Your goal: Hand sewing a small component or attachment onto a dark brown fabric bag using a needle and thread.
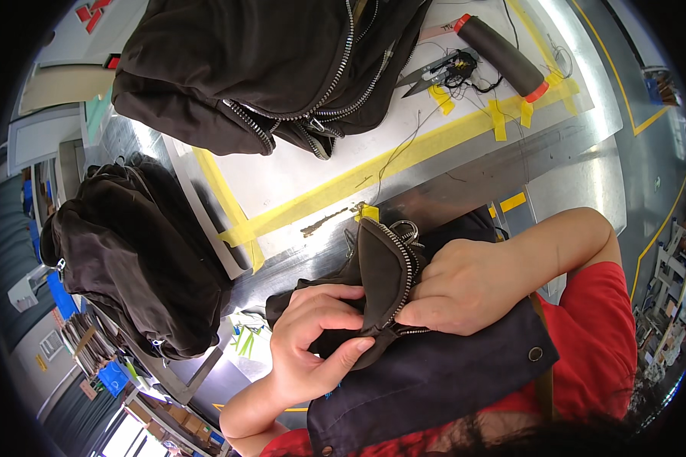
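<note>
A dark brown fabric bag (381, 271) with a metal zipper along its raised edge is at the worktable's near edge, over a dark apron (434, 373). My left hand (312, 339) grips the bag's lower left part, thumb at the zipper's lower end and fingers curled over the fabric. My right hand (457, 286) is curled on the bag just right of the zipper, thumb against the zipper's lower stretch; some fingertips are hidden in the bag. Metal rings hang at the bag's top.
Two dark bags (259, 61) (129, 259) lie at the back and left. Scissors (423, 76), tangled thread (461, 70) and a dark thread cone (499, 57) lie on yellow-taped white paper (297, 183) on a metal table (472, 186).
</note>
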A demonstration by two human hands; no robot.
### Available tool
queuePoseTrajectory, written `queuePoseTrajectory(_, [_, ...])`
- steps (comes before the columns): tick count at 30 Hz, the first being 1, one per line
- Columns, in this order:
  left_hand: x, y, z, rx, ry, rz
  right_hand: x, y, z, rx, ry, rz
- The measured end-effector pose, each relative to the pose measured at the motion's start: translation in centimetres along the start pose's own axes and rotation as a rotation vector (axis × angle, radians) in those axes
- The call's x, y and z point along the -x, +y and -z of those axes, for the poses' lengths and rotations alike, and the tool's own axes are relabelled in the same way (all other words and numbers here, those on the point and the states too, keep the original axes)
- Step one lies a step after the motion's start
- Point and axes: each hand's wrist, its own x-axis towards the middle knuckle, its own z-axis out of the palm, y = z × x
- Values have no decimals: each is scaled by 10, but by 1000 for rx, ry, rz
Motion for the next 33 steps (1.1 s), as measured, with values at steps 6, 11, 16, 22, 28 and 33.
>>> queuePoseTrajectory(6, [-1,0,0,-10,-3,-5,-2,-3,1,4,-49,-26])
queuePoseTrajectory(11, [1,-3,0,19,1,-6,1,2,-8,-68,-25,-63])
queuePoseTrajectory(16, [1,-4,-2,36,10,3,4,6,-15,-237,85,-76])
queuePoseTrajectory(22, [3,-4,-5,44,29,-2,7,8,-21,-250,126,-66])
queuePoseTrajectory(28, [3,-6,-7,71,35,1,8,8,-27,-242,187,-61])
queuePoseTrajectory(33, [3,-5,-6,79,43,-5,5,6,-25,-226,199,-40])
